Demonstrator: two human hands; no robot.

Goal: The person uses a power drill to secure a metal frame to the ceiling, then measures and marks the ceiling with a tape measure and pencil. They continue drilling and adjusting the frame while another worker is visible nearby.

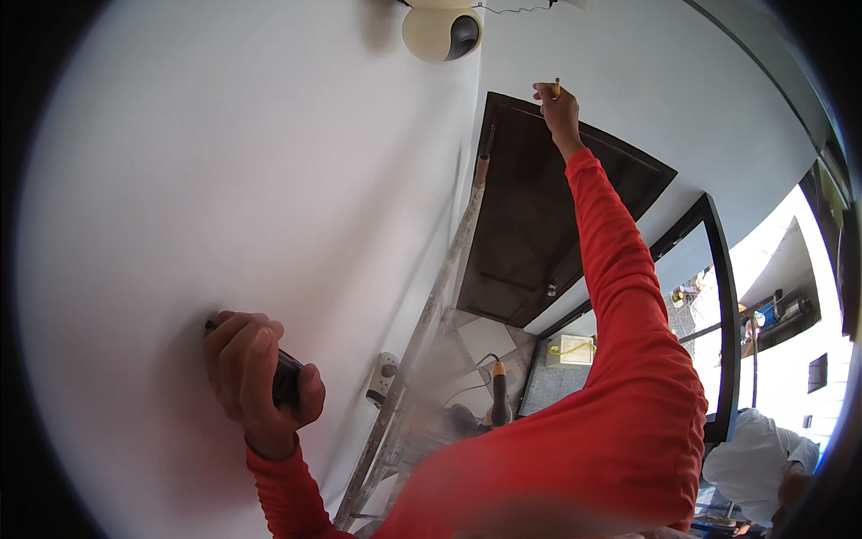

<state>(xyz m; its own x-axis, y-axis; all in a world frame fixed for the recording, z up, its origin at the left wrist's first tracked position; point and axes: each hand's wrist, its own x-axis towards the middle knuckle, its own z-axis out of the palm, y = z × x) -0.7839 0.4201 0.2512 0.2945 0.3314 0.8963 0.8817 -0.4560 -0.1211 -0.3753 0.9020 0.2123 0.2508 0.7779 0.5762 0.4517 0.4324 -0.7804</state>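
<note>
My left hand (pixel 256 382) is closed around a black handheld object (pixel 286 377) and is close against the white wall (pixel 180 225). Fingers hide most of that object, so its kind does not show. Stretched far up and forward, my right hand (pixel 560 112) pinches a thin yellow-orange pencil (pixel 557 87) with its tip pointing up. That hand is in front of the pale wall just above the dark brown door (pixel 530 207). Both arms wear red sleeves.
A white round camera (pixel 442 34) is mounted high in the corner. A worn ladder (pixel 431 305) leans beside the wall near a white socket plate (pixel 383 379). An orange-and-black corded tool (pixel 499 395) is below. A person in white (pixel 759 463) is by the dark-framed opening (pixel 723 314).
</note>
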